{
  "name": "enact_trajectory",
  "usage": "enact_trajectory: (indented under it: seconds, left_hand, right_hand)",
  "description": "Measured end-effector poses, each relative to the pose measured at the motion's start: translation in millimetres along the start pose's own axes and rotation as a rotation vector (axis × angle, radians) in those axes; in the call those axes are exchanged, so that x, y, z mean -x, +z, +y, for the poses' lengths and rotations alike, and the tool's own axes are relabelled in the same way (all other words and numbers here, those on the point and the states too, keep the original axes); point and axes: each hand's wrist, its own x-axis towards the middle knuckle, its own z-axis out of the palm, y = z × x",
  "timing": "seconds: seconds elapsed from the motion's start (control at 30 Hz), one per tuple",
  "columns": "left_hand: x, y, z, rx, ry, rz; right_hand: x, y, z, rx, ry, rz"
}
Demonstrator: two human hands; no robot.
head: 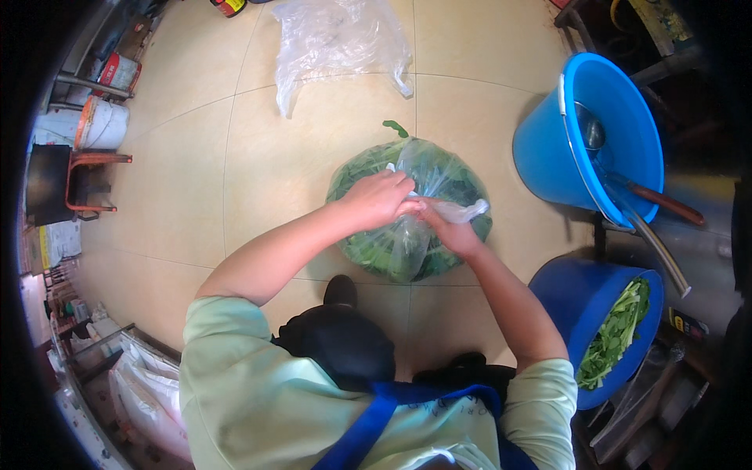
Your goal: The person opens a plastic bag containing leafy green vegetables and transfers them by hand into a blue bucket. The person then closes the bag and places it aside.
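On the tiled floor in front of me stands a full, clear plastic bag (376, 249) of leafy green vegetables. Both hands meet over its gathered top. My left hand (379, 197) grips the bunched plastic from the left, its fingers curled. From the right, my right hand (443, 223) pinches the same gathered neck, close against the left fingers. A twisted end of the bag (470, 210) sticks out over the right wrist. One loose green leaf (395, 127) pokes out beyond the bag's far edge. The fingertips are partly hidden by the hands and plastic.
An empty-looking clear plastic bag (343, 41) lies flat on the floor ahead. To the right stand a light blue bucket (540, 147) with long-handled ladles and a dark blue bin (564, 294) holding cut greens (614, 338). A red-framed stool (73, 182) and white pail (104, 124) are left.
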Motion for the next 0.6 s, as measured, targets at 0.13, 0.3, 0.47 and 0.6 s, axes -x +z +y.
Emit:
enact_trajectory:
  seconds: [0.13,0.3,0.47,0.6]
  left_hand:
    - [27,0,15,0.11,-0.216,-0.218]
    - [14,5,-4,0.261,-0.098,-0.104]
    - [-20,34,-28,0.525,-0.037,-0.188]
    - [-28,40,-32,0.582,-0.088,-0.292]
  right_hand:
    - [0,2,-3,-0.18,0.252,0.065]
    - [1,8,6,-0.045,0.138,0.075]
    - [0,6,1,0.564,-0.283,0.061]
    - [-12,-3,-6,1.023,-0.386,0.218]
